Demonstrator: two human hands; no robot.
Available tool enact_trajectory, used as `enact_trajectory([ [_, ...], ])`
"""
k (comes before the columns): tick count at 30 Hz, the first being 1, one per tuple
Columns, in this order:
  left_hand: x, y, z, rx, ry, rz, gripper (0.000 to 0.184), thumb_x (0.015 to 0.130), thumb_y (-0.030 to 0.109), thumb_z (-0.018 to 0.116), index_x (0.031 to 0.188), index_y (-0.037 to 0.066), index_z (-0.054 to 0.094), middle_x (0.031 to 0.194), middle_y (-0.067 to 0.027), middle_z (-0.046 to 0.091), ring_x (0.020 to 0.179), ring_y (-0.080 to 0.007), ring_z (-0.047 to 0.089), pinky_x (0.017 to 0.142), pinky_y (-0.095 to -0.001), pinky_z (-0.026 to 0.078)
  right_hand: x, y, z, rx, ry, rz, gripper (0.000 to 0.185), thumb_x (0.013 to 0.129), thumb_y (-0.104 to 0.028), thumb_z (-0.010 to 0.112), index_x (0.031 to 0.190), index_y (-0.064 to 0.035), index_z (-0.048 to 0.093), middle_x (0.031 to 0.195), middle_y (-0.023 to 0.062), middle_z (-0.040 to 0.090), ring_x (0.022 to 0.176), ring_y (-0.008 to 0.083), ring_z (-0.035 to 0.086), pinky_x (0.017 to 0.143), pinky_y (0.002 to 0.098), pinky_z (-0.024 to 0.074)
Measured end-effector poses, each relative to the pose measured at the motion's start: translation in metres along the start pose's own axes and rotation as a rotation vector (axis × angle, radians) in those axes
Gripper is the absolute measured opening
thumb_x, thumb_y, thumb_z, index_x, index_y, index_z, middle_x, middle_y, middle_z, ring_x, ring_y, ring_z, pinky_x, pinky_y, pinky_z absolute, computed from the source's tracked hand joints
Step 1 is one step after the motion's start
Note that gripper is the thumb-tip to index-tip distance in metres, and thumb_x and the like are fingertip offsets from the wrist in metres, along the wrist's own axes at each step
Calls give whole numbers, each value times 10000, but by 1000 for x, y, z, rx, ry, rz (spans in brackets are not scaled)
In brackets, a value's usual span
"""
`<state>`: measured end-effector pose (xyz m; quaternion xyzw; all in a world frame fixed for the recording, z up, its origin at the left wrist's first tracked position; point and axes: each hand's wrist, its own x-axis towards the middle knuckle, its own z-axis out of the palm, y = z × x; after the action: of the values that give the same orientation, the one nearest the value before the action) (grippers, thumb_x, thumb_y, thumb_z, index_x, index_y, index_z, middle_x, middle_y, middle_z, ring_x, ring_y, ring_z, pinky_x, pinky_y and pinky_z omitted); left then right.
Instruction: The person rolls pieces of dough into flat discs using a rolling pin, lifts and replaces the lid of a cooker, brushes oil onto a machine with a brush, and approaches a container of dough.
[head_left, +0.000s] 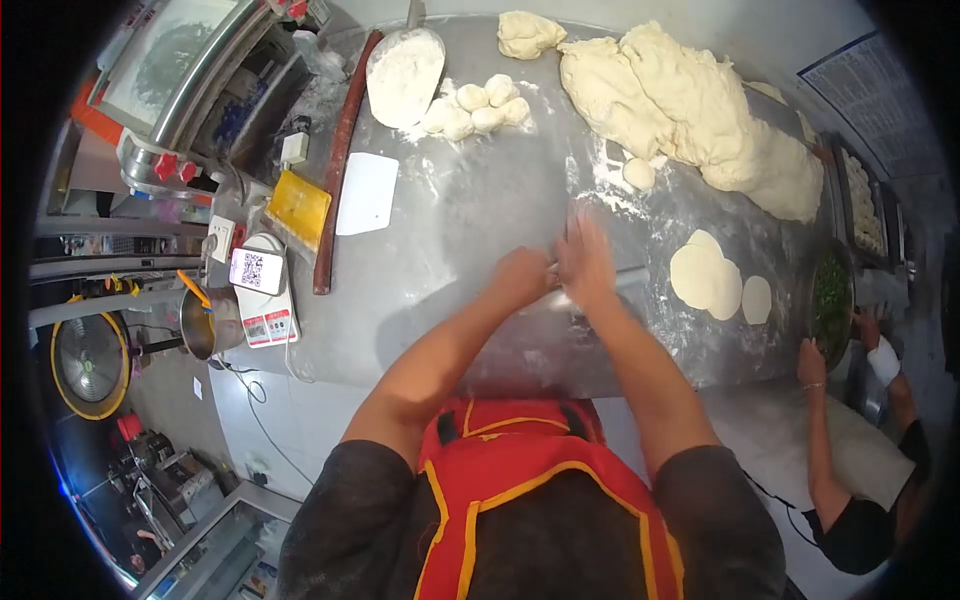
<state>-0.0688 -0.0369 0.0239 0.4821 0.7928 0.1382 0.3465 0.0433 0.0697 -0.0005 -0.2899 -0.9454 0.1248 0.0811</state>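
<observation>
My left hand (525, 275) is closed at the middle of the table, beside my right hand. A thin, pale, shiny edge shows at its fingers, but what it grips is too small to make out. My right hand (586, 255) is smeared by motion, with its fingers stretched out forward. A thin light strip (630, 272) lies just right of it; I cannot tell whether the hand touches it. Ahead of that hand sits a small dough ball (638, 174) on flour. Flat dough rounds (707, 275) overlap to the right, with a single dough round (757, 300) beside them.
A large dough mass (690, 110) fills the back right. Several dough balls (488, 106), a flour scoop (405, 78), a long wooden rod (345, 165), a white card (367, 194) and a scale (268, 318) are left. A co-worker's hand (811, 362) touches a bowl of chopped greens (831, 295).
</observation>
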Motion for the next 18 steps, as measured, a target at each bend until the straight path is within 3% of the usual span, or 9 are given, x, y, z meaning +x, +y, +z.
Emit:
enact_trajectory([
  [1, -7, -3, -4, 43, -19, 8, 314, 877, 362, 583, 966, 85, 702, 979, -178, 682, 920, -378, 641, 814, -486, 484, -34, 0, -12, 2, -70, -52, 546, 921, -284, 519, 1329, 70, 443, 1392, 247, 447, 1318, 371, 400, 1101, 523, 274],
  [4, -29, -38, 23, -275, 256, -19, 295, 881, 306, 583, 946, 33, 672, 918, -219, 670, 872, -404, 639, 763, -503, 491, -113, 5, -25, 104, -70, -134, 523, 875, -183, 568, 1322, 65, 453, 1387, 294, 426, 1333, 418, 368, 1087, 552, 276],
  [6, -36, -40, 29, -332, 131, 87, 281, 882, 284, 576, 933, 22, 662, 910, -223, 668, 852, -409, 639, 755, -502, 492, -124, 3, -22, 63, -5, -135, 528, 852, -172, 584, 1313, 59, 468, 1383, 299, 428, 1330, 428, 367, 1079, 558, 286],
  [8, -38, -27, 18, -305, 97, 101, 268, 880, 267, 571, 922, 16, 655, 914, -222, 667, 855, -409, 637, 761, -500, 490, -62, -5, -5, -18, 163, -156, 492, 851, -160, 570, 1284, 61, 492, 1377, 286, 434, 1319, 419, 377, 1076, 556, 292],
  [10, -23, -2, 4, -194, 146, 22, 256, 876, 254, 567, 914, 16, 651, 930, -217, 667, 881, -404, 632, 781, -497, 486, -9, 1, 12, -102, 44, -94, 437, 876, -151, 546, 1252, 69, 509, 1332, 272, 470, 1306, 393, 395, 1068, 546, 305],
  [13, 1, 2, 9, -110, 59, -83, 271, 856, 297, 593, 987, 82, 695, 959, -196, 676, 946, -368, 634, 822, -465, 488, 21, -13, 4, 36, 128, -88, 427, 878, -142, 535, 1244, 77, 501, 1297, 262, 492, 1290, 388, 409, 1067, 546, 306],
  [15, -6, -19, 20, -115, 174, -58, 284, 851, 310, 596, 975, 77, 700, 963, -194, 676, 950, -367, 633, 825, -456, 490, -28, -10, -12, 219, -32, -98, 462, 875, -150, 541, 1272, 78, 479, 1320, 267, 481, 1295, 392, 408, 1073, 543, 301],
  [18, -29, -43, 25, -272, 204, -102, 300, 846, 326, 595, 970, 77, 707, 980, -186, 678, 954, -362, 633, 827, -450, 492, -108, 2, -22, 77, -38, -197, 510, 877, -192, 550, 1302, 75, 460, 1363, 265, 455, 1300, 379, 416, 1094, 523, 288],
])
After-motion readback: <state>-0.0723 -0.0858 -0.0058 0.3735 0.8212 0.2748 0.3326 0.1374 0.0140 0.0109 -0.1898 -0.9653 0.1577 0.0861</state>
